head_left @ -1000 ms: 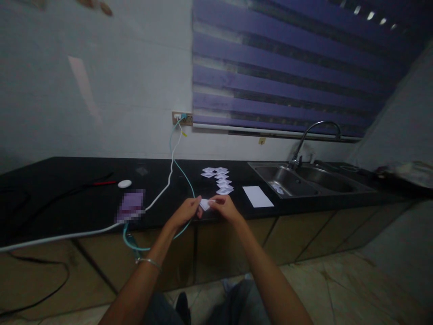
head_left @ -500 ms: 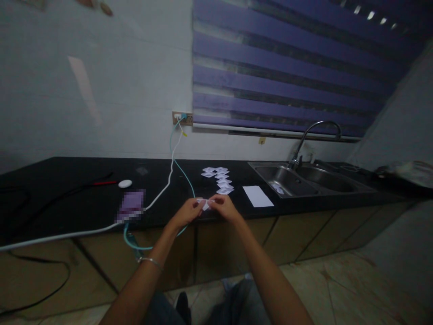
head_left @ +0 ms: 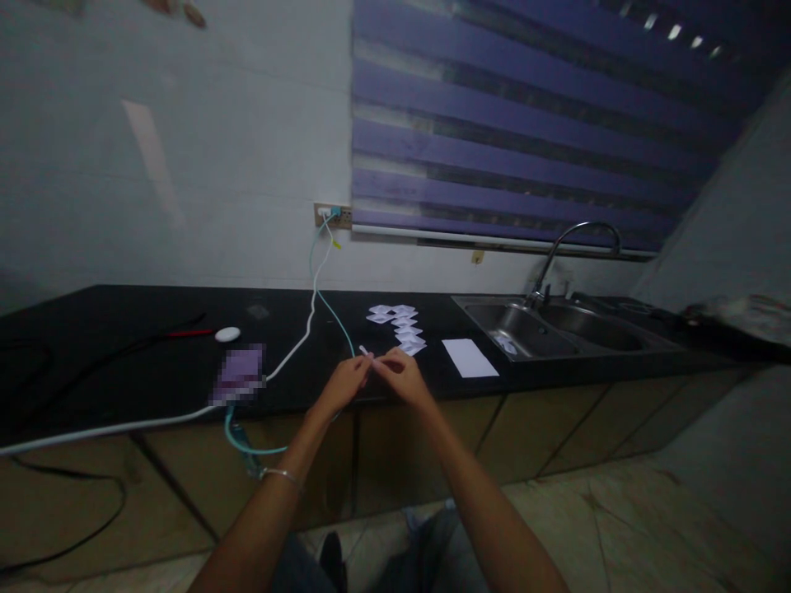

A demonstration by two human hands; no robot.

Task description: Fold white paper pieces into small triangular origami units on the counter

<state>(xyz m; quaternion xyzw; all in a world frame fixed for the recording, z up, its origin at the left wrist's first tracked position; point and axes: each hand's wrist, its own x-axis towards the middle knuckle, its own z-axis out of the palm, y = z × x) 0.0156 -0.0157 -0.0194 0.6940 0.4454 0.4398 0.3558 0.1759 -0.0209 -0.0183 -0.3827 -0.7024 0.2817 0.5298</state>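
Above the counter's front edge, my left hand (head_left: pixel 351 380) and my right hand (head_left: pixel 399 372) meet, both with fingers pinched on a small folded piece of white paper (head_left: pixel 363 351). Only a narrow end of the paper shows past the fingertips; the rest is hidden. Just behind my right hand, several folded white paper pieces (head_left: pixel 404 323) lie in a bent row on the black counter. A flat white sheet of paper (head_left: pixel 470 358) lies to their right.
A double steel sink (head_left: pixel 525 329) with a curved tap (head_left: pixel 549 255) is at the right; white folded paper (head_left: pixel 505 343) lies in its left basin. Leftward are a purple blurred item (head_left: pixel 240 375), a white oval object (head_left: pixel 227 334), a white cable (head_left: pixel 297 346) and a teal cable (head_left: pixel 339 319).
The folded paper has turned between my fingers: its wide white face showed before, and now just a thin end sticks up. My hands have come closer together.
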